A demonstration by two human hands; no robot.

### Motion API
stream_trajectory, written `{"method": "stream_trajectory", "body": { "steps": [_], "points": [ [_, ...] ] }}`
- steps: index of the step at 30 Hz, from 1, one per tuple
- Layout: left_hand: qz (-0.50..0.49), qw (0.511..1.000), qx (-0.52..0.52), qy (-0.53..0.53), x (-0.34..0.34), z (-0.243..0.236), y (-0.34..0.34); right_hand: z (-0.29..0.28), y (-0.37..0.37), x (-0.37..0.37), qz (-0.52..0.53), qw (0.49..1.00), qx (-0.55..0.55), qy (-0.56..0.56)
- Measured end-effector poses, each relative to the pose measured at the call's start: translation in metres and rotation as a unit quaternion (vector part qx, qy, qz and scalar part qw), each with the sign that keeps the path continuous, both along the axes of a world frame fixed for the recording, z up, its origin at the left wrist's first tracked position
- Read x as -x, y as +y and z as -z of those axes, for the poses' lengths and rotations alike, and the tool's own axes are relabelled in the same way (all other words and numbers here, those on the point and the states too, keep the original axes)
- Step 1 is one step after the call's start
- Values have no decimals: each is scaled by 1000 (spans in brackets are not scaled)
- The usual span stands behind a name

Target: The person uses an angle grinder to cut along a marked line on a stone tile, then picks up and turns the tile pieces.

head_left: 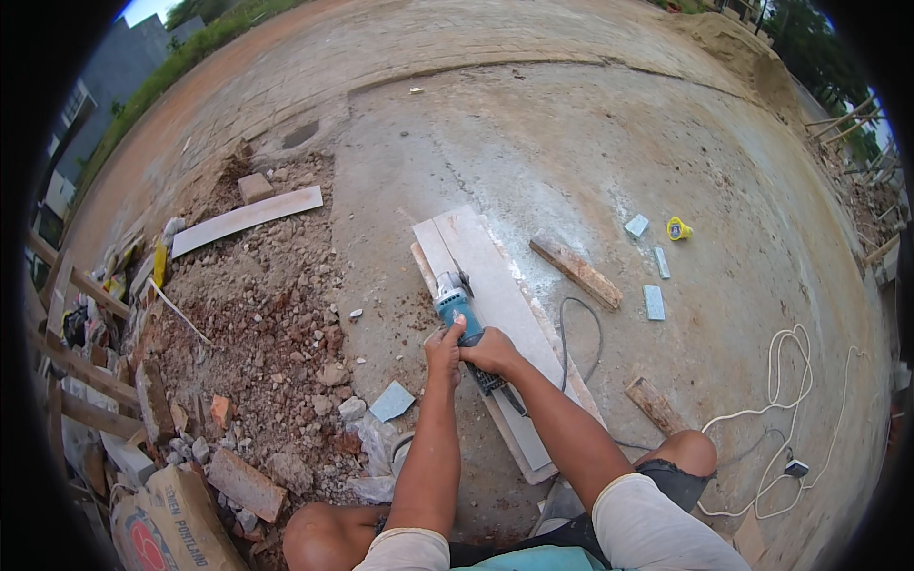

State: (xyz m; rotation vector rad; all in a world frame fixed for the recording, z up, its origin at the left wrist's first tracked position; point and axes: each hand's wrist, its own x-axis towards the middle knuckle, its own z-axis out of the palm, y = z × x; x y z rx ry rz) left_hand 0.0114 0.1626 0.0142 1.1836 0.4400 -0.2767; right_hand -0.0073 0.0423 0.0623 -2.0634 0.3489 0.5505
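Observation:
A teal angle grinder [453,306] rests over a long pale tile strip [505,333] laid on another board on the concrete, with a straight cut line along the strip near the disc. My left hand [444,347] is closed round the grinder's body, thumb up on top. My right hand [490,347] grips the grinder's rear part just behind it. The disc sits at the upper left, beside the cut; the guard partly hides it.
Rubble [295,400] with a loose tile strip [248,219] and a paper sack [162,519] lies left. Right are wood pieces [576,271], small tile offcuts [653,303], a yellow object [679,228], coiled white cable [790,400] and a plug adapter [796,468]. A sand pile [733,52] stands beyond.

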Motion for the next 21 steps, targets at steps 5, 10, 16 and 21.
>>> {"method": "stream_trajectory", "body": {
  "steps": [5,10,16,21],
  "points": [
    [-1,1000,-6,-2,6,-1,-2,1,-1,6,5,1000,-3,-6],
    [3,1000,-12,-7,11,1,-1,-1,-1,12,10,1000,9,-15],
    [-7,1000,-4,-3,14,5,-2,-2,-2,16,9,1000,9,-19],
    [-14,1000,-6,2,16,0,-5,-6,-3,17,8,1000,5,-13]
  ]
}}
